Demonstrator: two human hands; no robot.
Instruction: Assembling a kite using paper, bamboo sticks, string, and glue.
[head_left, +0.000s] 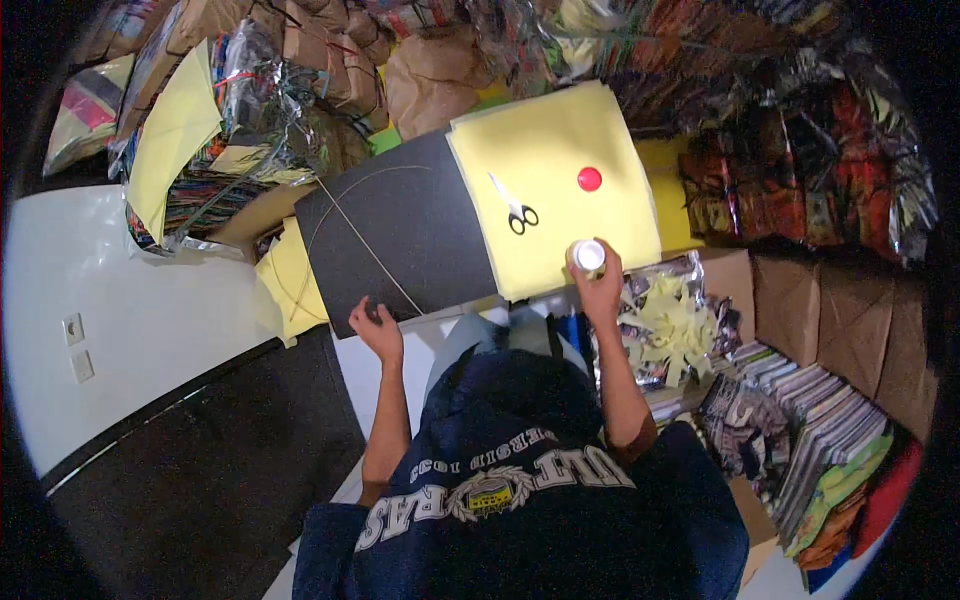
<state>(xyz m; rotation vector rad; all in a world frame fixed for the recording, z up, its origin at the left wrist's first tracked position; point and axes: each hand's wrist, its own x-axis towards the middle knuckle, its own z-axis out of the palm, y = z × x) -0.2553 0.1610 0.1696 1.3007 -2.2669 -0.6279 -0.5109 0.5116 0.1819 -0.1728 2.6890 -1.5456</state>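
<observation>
My right hand (pixel 598 290) is wrapped round a small white jar (pixel 588 255), its round top facing up, at the near edge of a stack of yellow paper sheets (pixel 560 140). Farther off on the sheets lie a red round lid (pixel 590 179) and, left of it, scissors (pixel 515 212) with black handles. To the left is a black board (pixel 400 225) with a thin cord or stick (pixel 370 245) across it. Over the board's near left edge my left hand (pixel 374 328) hovers or rests, fingers bent and apart, with nothing visible in them.
Wrapped bundles (pixel 340 55) line the far side. At right stand a cardboard box (pixel 785 300), a heap of yellow paper scraps (pixel 675 325) and a row of folded goods (pixel 800 420). Yellow sheets (pixel 290 275) stick out at the board's left, near a white wall (pixel 90 270).
</observation>
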